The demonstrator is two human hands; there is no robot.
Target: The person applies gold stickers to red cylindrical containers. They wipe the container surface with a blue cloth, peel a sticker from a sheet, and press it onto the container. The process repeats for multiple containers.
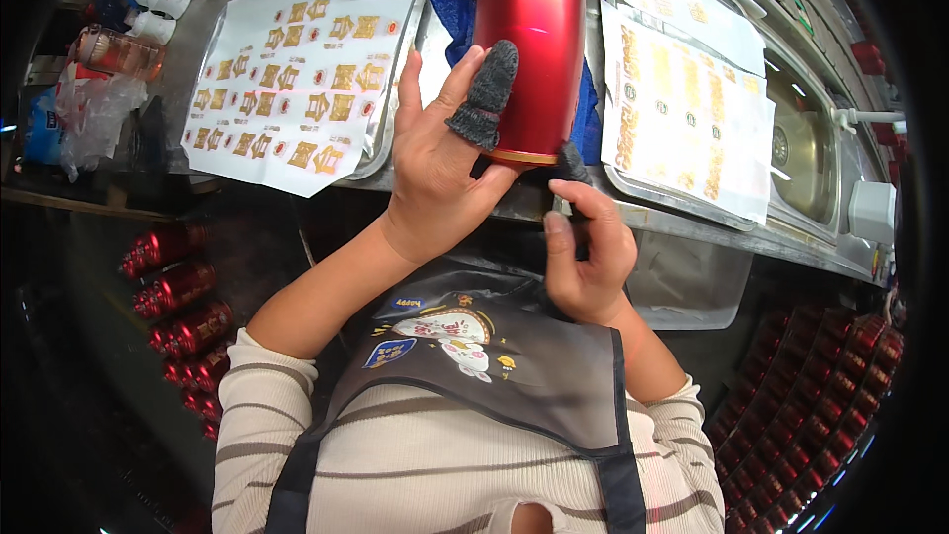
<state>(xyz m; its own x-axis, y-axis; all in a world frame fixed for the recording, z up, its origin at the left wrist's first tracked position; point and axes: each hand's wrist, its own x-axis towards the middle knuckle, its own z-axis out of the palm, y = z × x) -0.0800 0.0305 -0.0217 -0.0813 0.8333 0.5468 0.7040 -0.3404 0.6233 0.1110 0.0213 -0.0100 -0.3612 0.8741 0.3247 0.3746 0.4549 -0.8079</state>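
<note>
A shiny red metallic bottle (531,49) points its neck away from me, with a gold-coloured rim at its near end. My left hand (440,143) grips its lower left side, the thumb by the rim. A dark grey cloth cover (484,94) wraps one left finger and lies against the red surface. Just below the bottle's near right edge, my right hand (595,257) is closed, thumb and forefinger pinching a small pale piece whose kind I cannot make out. Another dark grey cover (572,164) shows on a right finger beside the rim.
Sheets of gold decals lie on metal trays left (282,89) and right (682,119). Blue cloth (453,22) lies under the bottle. A sink (803,143) is at the right, a plastic bag (94,119) at the left. Red bottles are stacked low left (193,326) and right (811,415).
</note>
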